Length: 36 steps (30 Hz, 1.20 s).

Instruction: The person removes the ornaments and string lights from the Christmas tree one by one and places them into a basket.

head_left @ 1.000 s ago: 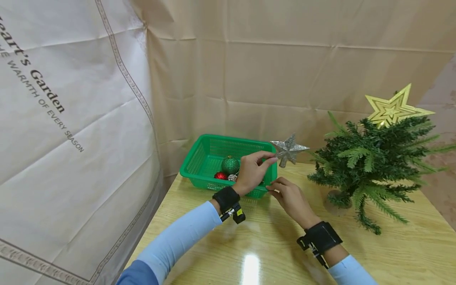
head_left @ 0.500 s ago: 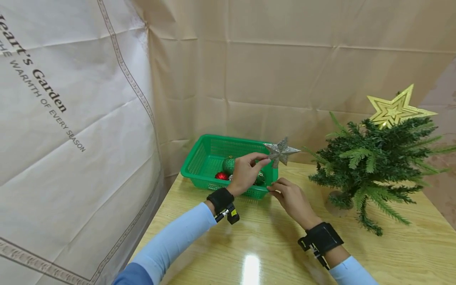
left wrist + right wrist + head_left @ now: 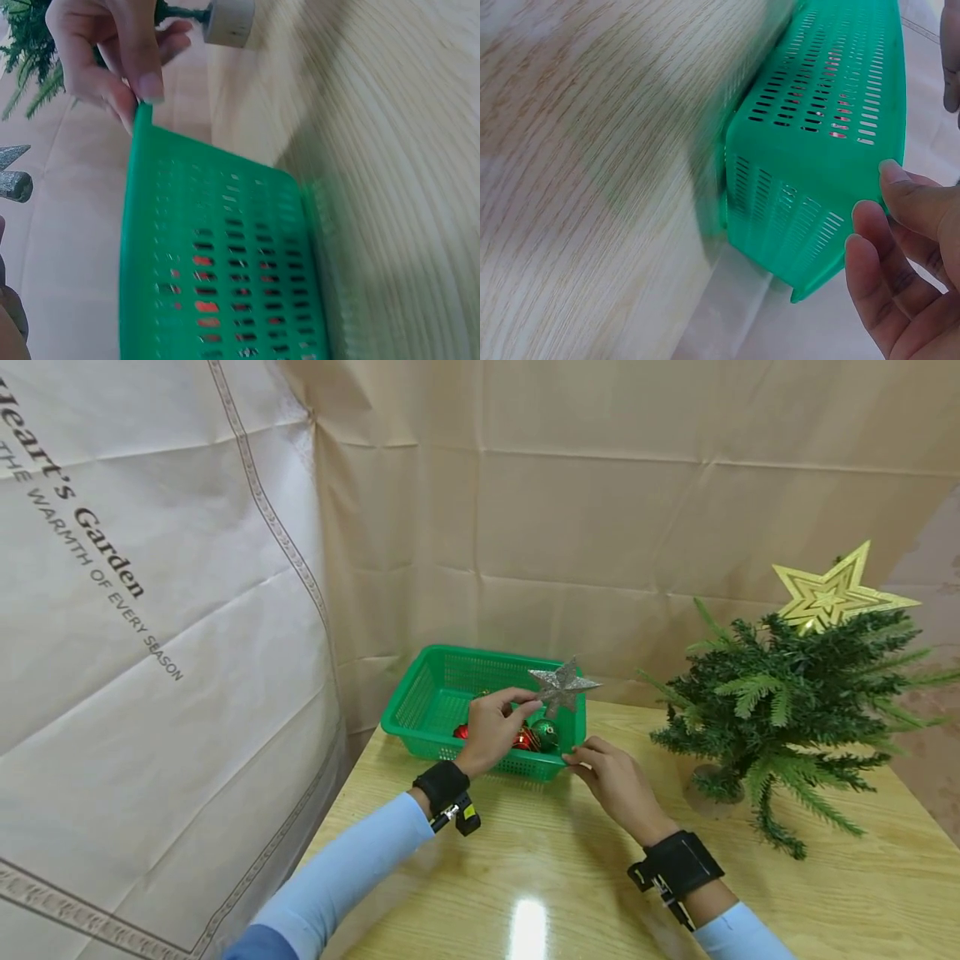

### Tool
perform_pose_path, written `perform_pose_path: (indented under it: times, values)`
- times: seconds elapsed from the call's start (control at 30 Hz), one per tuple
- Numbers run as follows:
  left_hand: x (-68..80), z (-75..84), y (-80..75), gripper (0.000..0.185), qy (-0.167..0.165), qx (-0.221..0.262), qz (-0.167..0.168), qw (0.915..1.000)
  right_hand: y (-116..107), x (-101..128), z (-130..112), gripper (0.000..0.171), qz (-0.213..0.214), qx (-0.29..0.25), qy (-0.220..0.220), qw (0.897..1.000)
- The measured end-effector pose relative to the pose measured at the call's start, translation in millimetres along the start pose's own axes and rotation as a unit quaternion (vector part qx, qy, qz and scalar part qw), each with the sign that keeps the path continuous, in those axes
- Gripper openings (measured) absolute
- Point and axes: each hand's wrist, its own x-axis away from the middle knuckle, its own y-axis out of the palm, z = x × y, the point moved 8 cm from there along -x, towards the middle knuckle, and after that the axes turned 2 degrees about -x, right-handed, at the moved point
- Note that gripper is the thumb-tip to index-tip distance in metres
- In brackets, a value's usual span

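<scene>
Fingers point(image 3: 525, 697) pinching silver star point(image 3: 561, 686) upright, stem down, over green basket point(image 3: 420, 706)

A wooden table point(image 3: 570, 893) with a pale, glossy grain fills the lower part of the head view, and a bright patch of overhead light reflects off its top near the front edge. Behind the table hangs a beige cloth backdrop point(image 3: 600, 510), creased in a grid of fold lines. Left of the table hangs a lighter sheet point(image 3: 150, 652) with a narrow patterned border and dark printed lettering, meeting the backdrop at the corner.
</scene>
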Motion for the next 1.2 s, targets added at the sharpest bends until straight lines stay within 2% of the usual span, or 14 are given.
perform_pose_path:
  times: [0.27,0.47,0.7,0.93,1.2]
  values:
    - [11.4,-16.9,-13.8,0.017,-0.012,-0.016,0.005,0.9998,1.6,2.5,2.7,0.01,0.0,-0.004,0.005,1.0]
    - [15.3,-22.6,-22.0,0.015,-0.008,-0.022,0.011,0.9997,1.3,3.3,2.5,0.009,-0.002,-0.007,0.007,1.0]
    - [20.8,-30.4,-32.9,0.014,-0.018,-0.026,0.009,0.9994,2.6,3.0,1.9,0.01,-0.004,-0.007,0.005,1.0]
    - [20.6,-38.7,-45.4,0.014,-0.012,-0.056,0.022,0.9981,1.2,2.4,3.2,0.011,0.006,-0.004,0.001,1.0]
    - [19.4,-47.0,-56.3,0.015,-0.029,-0.082,0.024,0.996,-0.5,1.6,2.2,0.011,0.007,0.003,-0.002,1.0]
